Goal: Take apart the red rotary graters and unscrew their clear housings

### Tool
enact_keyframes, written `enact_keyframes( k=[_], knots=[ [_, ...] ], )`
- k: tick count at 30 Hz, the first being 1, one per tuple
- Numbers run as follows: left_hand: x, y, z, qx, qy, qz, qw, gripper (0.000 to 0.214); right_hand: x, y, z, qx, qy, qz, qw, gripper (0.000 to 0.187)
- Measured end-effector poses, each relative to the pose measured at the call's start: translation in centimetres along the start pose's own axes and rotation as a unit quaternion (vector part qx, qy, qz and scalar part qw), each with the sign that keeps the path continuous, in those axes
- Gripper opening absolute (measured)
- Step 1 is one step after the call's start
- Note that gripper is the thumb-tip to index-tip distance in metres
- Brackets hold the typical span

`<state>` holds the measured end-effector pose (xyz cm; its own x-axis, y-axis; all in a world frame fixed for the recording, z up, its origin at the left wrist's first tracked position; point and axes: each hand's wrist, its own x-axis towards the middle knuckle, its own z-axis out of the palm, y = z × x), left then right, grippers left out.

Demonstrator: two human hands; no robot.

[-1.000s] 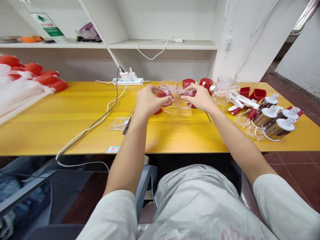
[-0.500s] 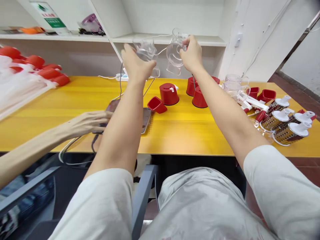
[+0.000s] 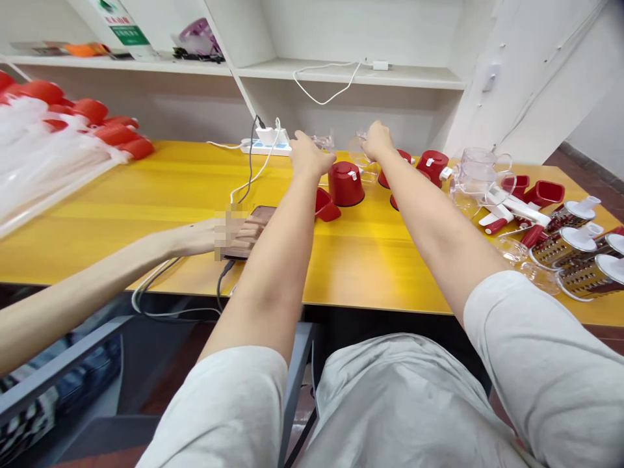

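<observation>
Both arms reach to the back of the yellow table. My left hand [image 3: 311, 155] is closed around a clear plastic grater body [image 3: 325, 140], mostly hidden by the fingers. In my right hand [image 3: 379, 140] is another clear grater body [image 3: 359, 155], low over the tabletop; whether either touches the table I cannot tell. Between the two arms stands a red round base [image 3: 346, 184], with a red square cup [image 3: 327, 207] lying beside it, partly behind my left forearm. More red bases [image 3: 433, 162] stand around my right forearm.
At right are clear grater bodies [image 3: 478, 170], white handles [image 3: 519, 207], red cups [image 3: 545, 192] and metal grater drums [image 3: 572, 246]. Another person's hand [image 3: 238, 235] rests on a brown-covered device at left. Cables run from a power strip [image 3: 268, 146]. Bagged red parts [image 3: 117, 134] lie far left.
Both my hands have lowered the clear grater bodies from in front of the shelf toward the tabletop. The view has shifted left. The other person's hand now lies flatter over the device.
</observation>
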<state>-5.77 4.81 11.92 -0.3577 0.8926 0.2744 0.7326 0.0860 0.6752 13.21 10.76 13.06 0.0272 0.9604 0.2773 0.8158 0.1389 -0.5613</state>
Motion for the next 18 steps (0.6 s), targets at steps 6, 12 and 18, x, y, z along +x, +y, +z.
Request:
enact_keyframes(
  k=[6,12,18],
  knots=[
    [0.7,-0.9,-1.0,-0.003,-0.036,0.011,0.999,0.086,0.3,-0.1,-1.5,-0.047,-0.041,0.037,0.997,0.046],
    [1.3,-0.6,-2.9,0.011,-0.099,-0.012,0.995,0.061,-0.4,-1.1,-2.9,-0.063,-0.078,0.035,0.994,0.03],
    [-0.1,1.4,-8.8,-0.029,-0.076,0.098,0.992,0.075,-2.1,-1.7,-4.2,-0.06,-0.099,0.005,0.993,0.037]
  ],
)
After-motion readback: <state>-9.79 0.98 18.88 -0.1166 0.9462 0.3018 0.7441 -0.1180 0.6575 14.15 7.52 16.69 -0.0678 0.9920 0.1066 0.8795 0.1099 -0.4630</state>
